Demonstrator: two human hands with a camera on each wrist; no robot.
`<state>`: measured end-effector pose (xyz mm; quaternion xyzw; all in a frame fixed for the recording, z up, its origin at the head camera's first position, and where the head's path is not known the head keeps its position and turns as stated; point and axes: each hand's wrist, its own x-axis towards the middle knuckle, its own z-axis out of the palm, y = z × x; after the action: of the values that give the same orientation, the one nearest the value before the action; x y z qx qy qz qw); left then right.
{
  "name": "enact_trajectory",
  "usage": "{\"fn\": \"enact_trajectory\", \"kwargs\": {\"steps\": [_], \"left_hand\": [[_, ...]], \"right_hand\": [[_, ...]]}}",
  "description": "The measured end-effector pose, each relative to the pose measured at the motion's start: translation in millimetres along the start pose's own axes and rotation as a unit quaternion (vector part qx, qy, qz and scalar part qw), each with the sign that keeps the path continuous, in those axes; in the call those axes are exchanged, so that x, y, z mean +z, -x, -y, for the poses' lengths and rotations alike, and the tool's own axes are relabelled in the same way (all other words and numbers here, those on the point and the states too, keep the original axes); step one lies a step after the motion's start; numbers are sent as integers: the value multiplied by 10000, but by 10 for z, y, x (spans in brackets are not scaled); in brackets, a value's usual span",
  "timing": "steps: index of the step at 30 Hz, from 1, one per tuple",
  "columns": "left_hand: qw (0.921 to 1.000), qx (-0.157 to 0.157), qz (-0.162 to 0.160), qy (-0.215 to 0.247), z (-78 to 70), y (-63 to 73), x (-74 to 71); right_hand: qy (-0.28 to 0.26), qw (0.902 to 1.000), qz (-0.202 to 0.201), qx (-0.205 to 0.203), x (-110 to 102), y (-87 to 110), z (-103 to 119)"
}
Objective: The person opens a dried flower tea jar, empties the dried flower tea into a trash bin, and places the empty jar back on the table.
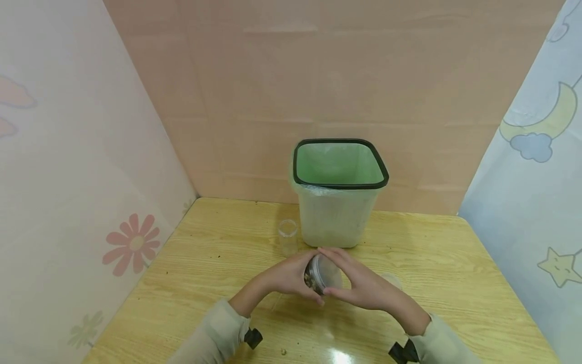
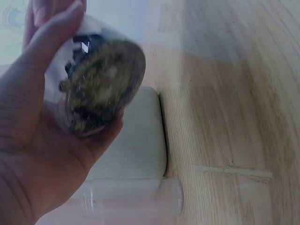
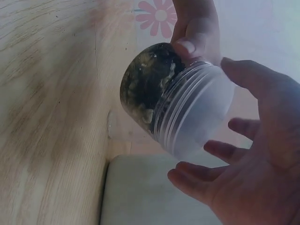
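A clear plastic jar [image 1: 312, 277] with dark, yellowish-flecked contents is held tilted over the table. My left hand [image 1: 291, 275] grips its body; in the left wrist view the packed contents show through the jar's base [image 2: 105, 89]. Toward the right hand faces the jar's ridged neck [image 3: 176, 115] and its whitish, frosted top [image 3: 206, 115]. My right hand [image 1: 364, 284] is spread around that top, thumb and fingertips close at the rim. In the right wrist view the fingers [image 3: 197, 183] are bent a little, with a gap to the palm.
Behind the hands stands a pale green bin [image 1: 334, 217] with a black rim. A clear, empty-looking container [image 1: 288, 237] is left of it. A translucent disc [image 1: 392, 279] lies partly behind my right hand. Small crumbs [image 1: 284, 352] dot the wooden table [image 1: 218, 253]. Patterned sheets enclose the sides.
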<state>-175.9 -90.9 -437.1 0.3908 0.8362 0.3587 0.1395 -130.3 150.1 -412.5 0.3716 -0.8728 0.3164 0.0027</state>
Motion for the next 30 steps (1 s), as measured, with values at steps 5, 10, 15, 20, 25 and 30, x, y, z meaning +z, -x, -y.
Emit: {"fn": "enact_trajectory", "kwargs": {"steps": [5, 10, 15, 20, 25, 30], "left_hand": [[9959, -307, -669, -524, -39, -8, 54], [9881, -363, -1095, -1014, -84, -34, 116], [9841, -309, -1183, -1293, -99, -50, 147], [9906, -196, -925, -986, -57, -40, 111], [9983, 83, -421, -399, 25, -12, 48], [9989, 464, 14, -118, 67, 2, 2]], "right_hand": [[-252, 9977, -246, 584, 17, -33, -42], [-567, 9921, -261, 1087, 46, -76, -55], [-574, 9918, -216, 1118, 78, -100, -65], [-485, 9960, -280, 699, 92, -95, -77], [-344, 9992, -78, 177, 71, -62, -73], [-36, 9996, 165, -225, 36, -10, -44]]}}
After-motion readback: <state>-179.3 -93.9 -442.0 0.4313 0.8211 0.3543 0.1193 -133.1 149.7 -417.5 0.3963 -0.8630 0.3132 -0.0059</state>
